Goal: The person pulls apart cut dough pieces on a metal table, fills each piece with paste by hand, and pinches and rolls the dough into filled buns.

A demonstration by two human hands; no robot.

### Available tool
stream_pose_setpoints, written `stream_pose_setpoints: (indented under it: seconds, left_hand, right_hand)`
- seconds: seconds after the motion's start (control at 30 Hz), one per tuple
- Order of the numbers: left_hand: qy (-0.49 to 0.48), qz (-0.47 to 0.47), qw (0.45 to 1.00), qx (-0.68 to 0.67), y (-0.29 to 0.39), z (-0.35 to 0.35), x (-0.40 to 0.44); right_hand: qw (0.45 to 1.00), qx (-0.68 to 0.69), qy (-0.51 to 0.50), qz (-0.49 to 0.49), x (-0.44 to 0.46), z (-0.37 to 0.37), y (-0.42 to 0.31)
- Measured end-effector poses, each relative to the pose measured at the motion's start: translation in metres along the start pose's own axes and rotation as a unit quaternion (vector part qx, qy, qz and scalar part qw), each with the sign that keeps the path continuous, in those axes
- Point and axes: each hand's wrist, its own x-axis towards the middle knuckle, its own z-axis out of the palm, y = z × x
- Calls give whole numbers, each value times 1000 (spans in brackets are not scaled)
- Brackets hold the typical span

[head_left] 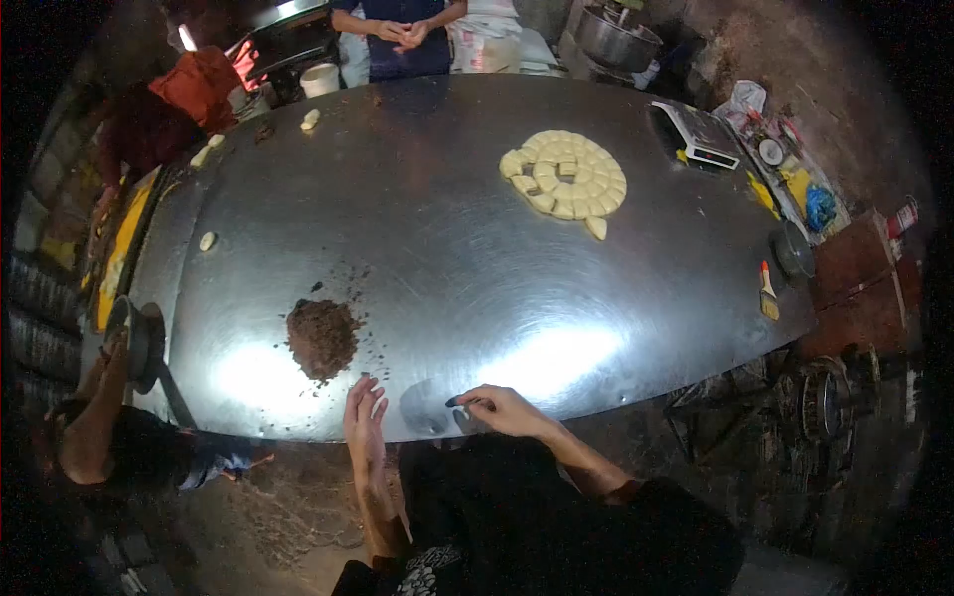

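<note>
My left hand (366, 422) is at the table's near edge, palm turned inward, fingers loosely stretched and apart. Just beyond its fingertips lies a mound of brown crumbly filling (323, 340), with loose crumbs scattered around it. My right hand (500, 409) is closed in a pinch over the near edge. Between its fingertips shows a small dark piece (455, 401), too small to name surely. Farther off, pale dough pieces (586, 171) are packed in a round, spiral-like cluster, apart from both hands.
A scale (699, 137), a brush (768, 293) and a metal bowl (794, 250) are on the right. Small dough pieces (208, 241) dot the left side of the metal table (437, 219). One person (402, 38) stands opposite; another person's arm (99, 402) holds a pan (149, 343) at the left.
</note>
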Motion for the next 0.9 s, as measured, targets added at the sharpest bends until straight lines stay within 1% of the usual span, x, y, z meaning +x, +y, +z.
stream_pose_setpoints:
  seconds: [0.07, 0.1, 0.17, 0.2, 0.27, 0.3, 0.37, 0.43, 0.47, 0.5, 0.57, 0.6, 0.63, 0.7, 0.73, 0.8, 0.83, 0.9]
  left_hand:
    - [-64, 17, 998, 20, 15, 6, 2]
    - [-66, -21, 997, -20, -29, 63, -28]
    - [-123, -13, 992, -12, -18, 73, -25]
    - [-130, -4, 991, -3, -14, 77, -22]
    - [-185, -32, 982, 8, -15, 90, -26]
    - [-198, -30, 980, 18, -15, 91, -28]
    - [-248, -51, 966, 53, -15, 86, -30]
    - [-261, -84, 961, 39, -19, 72, -26]
    - [-273, -96, 957, 7, -24, 60, -19]
    - [-284, -98, 954, 16, -21, 45, -15]
    - [-234, -85, 968, -5, -23, 27, -13]
    - [-212, -81, 974, -6, -15, 19, -13]
    - [-191, -75, 979, 6, -21, 7, -7]
    - [-171, -65, 983, -29, -20, -10, 0]
    - [-164, -57, 984, -41, -20, -15, 2]
    - [-144, -54, 986, -69, -16, -20, -2]
    - [-128, -44, 987, -88, -11, -20, -5]
    - [-105, -48, 989, -97, -7, -20, -7]
  right_hand:
    - [994, -52, 93, -15, 1, 9, -5]
    - [991, -58, 111, 46, -57, -36, 8]
    - [980, -107, 170, -14, -56, -25, 16]
    - [979, -102, 177, -25, -53, -23, 15]
    - [972, -78, 220, 2, -63, -21, 11]
    - [970, -70, 233, -2, -66, -17, 12]
    - [961, -169, 213, 45, -69, -7, 13]
    - [951, -215, 209, 71, -65, 10, 20]
    - [950, -228, 207, 58, -60, 22, 27]
    - [949, -220, 219, 60, -53, 39, 26]
    - [962, -233, 121, 69, -50, 62, 23]
    - [966, -239, 69, 72, -49, 70, 17]
    - [966, -247, 14, 77, -49, 77, 12]
    - [975, -216, -40, 38, -48, 88, 17]
    - [973, -223, -43, 46, -46, 86, 17]
    - [965, -227, -91, 91, -44, 85, 14]
    - [963, -233, -100, 93, -42, 82, 11]
    - [953, -281, -85, 68, -31, 70, 5]
